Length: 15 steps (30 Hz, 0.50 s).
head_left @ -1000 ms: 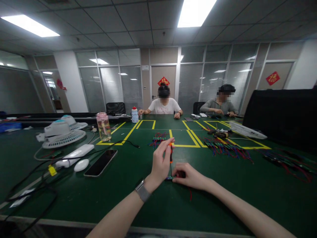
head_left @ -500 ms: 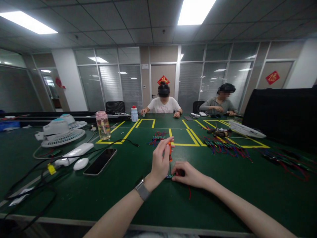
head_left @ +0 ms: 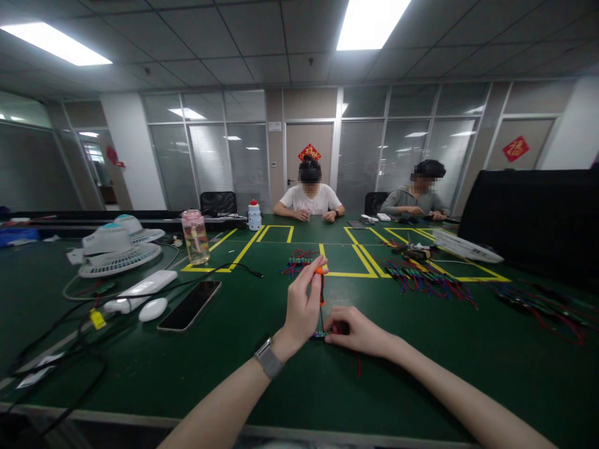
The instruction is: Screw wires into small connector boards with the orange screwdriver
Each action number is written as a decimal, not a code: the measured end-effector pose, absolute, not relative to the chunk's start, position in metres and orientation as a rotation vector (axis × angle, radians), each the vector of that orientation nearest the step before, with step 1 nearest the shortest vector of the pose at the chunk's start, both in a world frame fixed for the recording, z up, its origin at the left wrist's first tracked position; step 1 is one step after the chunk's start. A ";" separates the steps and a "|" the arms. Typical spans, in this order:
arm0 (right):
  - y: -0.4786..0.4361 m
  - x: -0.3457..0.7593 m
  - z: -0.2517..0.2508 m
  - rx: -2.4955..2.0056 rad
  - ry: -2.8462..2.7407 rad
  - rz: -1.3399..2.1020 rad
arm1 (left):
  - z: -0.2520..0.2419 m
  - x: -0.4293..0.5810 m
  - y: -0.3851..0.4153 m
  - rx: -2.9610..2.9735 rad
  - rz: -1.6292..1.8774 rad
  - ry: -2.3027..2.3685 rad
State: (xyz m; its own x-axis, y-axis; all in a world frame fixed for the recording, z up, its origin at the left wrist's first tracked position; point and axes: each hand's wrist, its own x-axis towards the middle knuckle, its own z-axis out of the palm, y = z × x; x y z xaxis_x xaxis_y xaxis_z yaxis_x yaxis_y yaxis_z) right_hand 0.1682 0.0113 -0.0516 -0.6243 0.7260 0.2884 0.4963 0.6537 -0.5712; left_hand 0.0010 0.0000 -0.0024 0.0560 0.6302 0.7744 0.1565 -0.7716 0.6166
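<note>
My left hand (head_left: 304, 302) is closed around the handle of an upright screwdriver (head_left: 322, 288), which is orange and black. Its thin shaft points down at a small green circuit board (head_left: 319, 335) on the table. The board's far end is pinched between the thumb and fingers of my right hand (head_left: 353, 329), which hide most of it. Red and dark wires (head_left: 359, 365) come out beneath that hand. Just beyond my left hand lies a small group of wired circuit boards (head_left: 299, 260).
A larger row of wired boards (head_left: 428, 279) lies to the right, with tools (head_left: 414, 251) behind it. On the left are a phone (head_left: 189, 305), a white mouse (head_left: 153, 308), cables, a drink bottle (head_left: 195, 237) and fans (head_left: 119, 252). Two people sit across the green table (head_left: 224, 386).
The screwdriver's handle has turned slightly within my left hand; my right hand stays on the board. Across the table, one person's hand has moved inward toward the other hand.
</note>
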 end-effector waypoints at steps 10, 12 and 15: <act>0.013 0.170 -0.054 -0.943 -2.372 0.610 | 0.003 0.000 -0.004 2.063 1.928 0.911; 0.012 0.169 -0.052 -0.945 -2.372 0.613 | 0.004 -0.001 -0.004 2.066 1.895 0.898; 0.011 0.169 -0.051 -0.951 -2.373 0.614 | 0.003 -0.002 -0.002 2.015 1.846 0.806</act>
